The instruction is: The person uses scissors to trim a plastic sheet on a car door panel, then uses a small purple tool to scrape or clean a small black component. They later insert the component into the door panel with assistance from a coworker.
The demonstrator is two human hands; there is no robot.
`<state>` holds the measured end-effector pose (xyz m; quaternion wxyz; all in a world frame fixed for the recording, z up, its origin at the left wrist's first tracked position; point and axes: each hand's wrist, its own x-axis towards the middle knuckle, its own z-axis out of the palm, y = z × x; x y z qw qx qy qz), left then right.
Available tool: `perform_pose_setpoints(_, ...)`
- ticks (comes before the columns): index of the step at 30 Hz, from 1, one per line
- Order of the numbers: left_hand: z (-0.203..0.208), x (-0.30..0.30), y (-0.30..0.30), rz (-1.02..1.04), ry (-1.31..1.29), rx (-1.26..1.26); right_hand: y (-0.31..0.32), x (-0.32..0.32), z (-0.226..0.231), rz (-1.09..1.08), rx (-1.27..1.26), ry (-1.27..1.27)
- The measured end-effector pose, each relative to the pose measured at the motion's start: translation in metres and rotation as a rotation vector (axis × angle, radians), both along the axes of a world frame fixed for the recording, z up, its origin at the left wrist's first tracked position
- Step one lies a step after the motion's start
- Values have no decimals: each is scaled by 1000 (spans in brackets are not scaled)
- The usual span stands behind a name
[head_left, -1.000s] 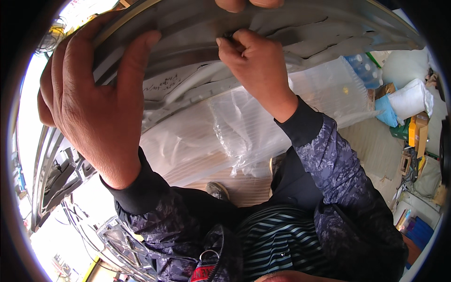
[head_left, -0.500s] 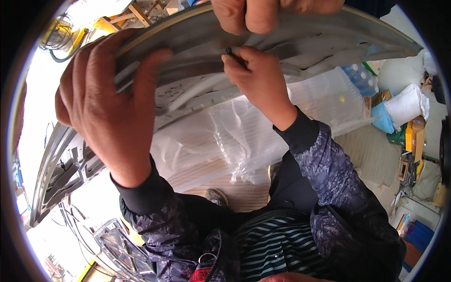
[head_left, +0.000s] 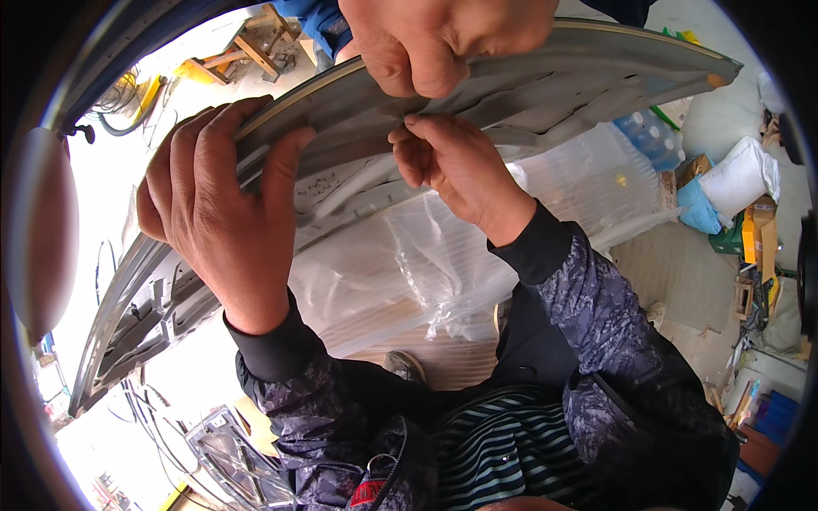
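Observation:
A large, curved grey metal panel (head_left: 511,119), like a car hood seen from its ribbed inner side, spans the upper view. My left hand (head_left: 226,196) grips its edge, fingers over the rim and thumb on the inner face. Near the middle of that face, my right hand (head_left: 460,166) has thumb and forefinger pinched together against the metal. Whatever sits between those fingertips is too hidden to make out. Just beyond, another person's hand (head_left: 443,43) rests over the panel's far rim, its curled fingers close to my right fingertips.
Below the panel lies a clear plastic sheet (head_left: 460,247). At right stand a pack of bottles (head_left: 649,140), a white sack (head_left: 741,183) and boxes (head_left: 757,230). Cables (head_left: 158,434) and a dark frame part (head_left: 230,451) lie lower left. A wooden trestle (head_left: 251,51) stands far left.
The other person's hand has shifted left and down along the rim. My left hand has moved slightly right. The small black piece at my right fingertips no longer shows clearly.

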<state>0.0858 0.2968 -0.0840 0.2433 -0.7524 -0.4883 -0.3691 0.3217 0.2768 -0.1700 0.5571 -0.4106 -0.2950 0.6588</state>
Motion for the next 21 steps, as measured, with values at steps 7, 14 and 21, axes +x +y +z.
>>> perform_pose_setpoints(7,3,-1,-2,6,-4,1,-3,-2,-5,1,-37,122)
perform_pose_setpoints(14,3,-2,-1,2,2,-1,-3,-5,-9,-6,34,89)
perform_pose_setpoints(21,2,-2,-2,-3,-5,-2,-7,-7,-3,-43,88,-148)
